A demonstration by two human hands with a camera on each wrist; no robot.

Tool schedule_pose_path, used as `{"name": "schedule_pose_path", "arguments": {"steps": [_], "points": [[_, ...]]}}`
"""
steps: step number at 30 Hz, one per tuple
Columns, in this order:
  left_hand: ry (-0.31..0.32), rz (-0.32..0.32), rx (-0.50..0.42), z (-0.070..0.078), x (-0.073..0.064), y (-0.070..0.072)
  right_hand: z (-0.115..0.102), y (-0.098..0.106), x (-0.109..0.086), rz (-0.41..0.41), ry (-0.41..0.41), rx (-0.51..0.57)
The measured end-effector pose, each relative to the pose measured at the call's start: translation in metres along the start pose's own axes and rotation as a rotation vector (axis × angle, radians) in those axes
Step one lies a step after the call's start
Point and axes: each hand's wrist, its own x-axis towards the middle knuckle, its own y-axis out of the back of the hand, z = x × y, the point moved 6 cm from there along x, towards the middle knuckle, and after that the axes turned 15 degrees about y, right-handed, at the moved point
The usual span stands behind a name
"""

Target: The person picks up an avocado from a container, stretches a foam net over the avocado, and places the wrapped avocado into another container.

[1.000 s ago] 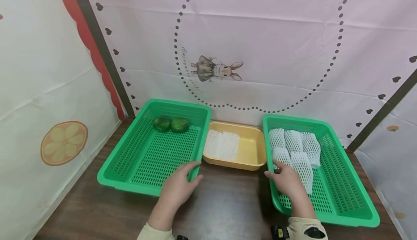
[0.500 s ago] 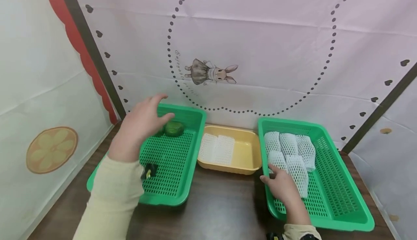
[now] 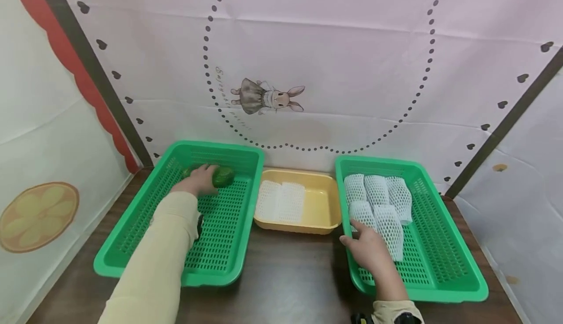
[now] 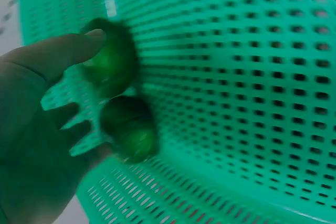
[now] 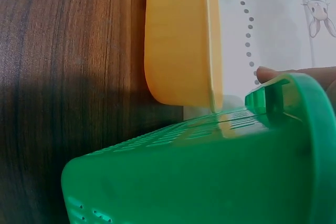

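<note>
Two rounded dark green fruits (image 3: 223, 177) lie side by side near the far end of the left green basket (image 3: 249, 216); their exact kind is unclear. My left hand (image 3: 199, 180) reaches down into that basket over them. In the left wrist view, its thumb lies across the upper fruit (image 4: 113, 64), while its other fingers spread beside the lower fruit (image 4: 134, 132). The right hand (image 3: 368, 247) rests at the left rim of the right green basket (image 3: 457, 260), thumb and index finger loosely extended. Inside that basket sit several white foam net sleeves (image 3: 389, 233), their contents hidden.
Between the baskets stands a yellow tray (image 3: 323, 206) with two flat white foam nets (image 3: 280, 202) in its left part. All three containers are on a dark wooden table (image 3: 290, 275). A printed cloth (image 3: 352, 70) hangs behind them.
My left hand has left the left basket's right rim, passed above the basket, and lowered onto the green fruits. The right hand stays at its rim. The head view has shifted slightly.
</note>
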Motion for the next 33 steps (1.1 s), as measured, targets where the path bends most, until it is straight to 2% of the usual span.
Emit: {"name": "schedule_pose_path", "arguments": {"steps": [4, 7, 10, 13, 16, 19, 21, 27, 33], "points": [[-0.008, 0.051, 0.063, -0.005, 0.006, -0.016, -0.001, -0.002, 0.002, 0.007, 0.001, -0.001], [-0.034, 0.081, 0.117, -0.005, 0.006, -0.022, -0.002, -0.003, 0.002, 0.01, 0.017, 0.001], [-0.056, 0.085, 0.155, -0.002, 0.006, -0.024, -0.002, -0.004, 0.002, 0.012, 0.025, 0.004], [-0.073, 0.052, 0.172, 0.002, 0.006, -0.029, -0.001, -0.003, 0.002, 0.018, 0.019, 0.001], [-0.055, -0.017, 0.16, 0.006, 0.006, -0.036, 0.0, -0.002, 0.002, 0.023, 0.012, -0.005], [-0.028, -0.06, 0.136, 0.007, 0.003, -0.04, 0.001, -0.001, 0.002, 0.025, 0.014, -0.007], [-0.019, -0.058, 0.12, 0.006, 0.001, -0.041, 0.0, -0.002, 0.003, 0.022, 0.019, -0.009], [-0.046, -0.051, 0.118, 0.003, 0.001, -0.04, -0.001, -0.001, 0.002, 0.013, 0.017, -0.018], [-0.065, -0.046, 0.102, 0.0, 0.001, -0.033, -0.001, -0.001, 0.001, 0.012, 0.009, -0.014]]}}
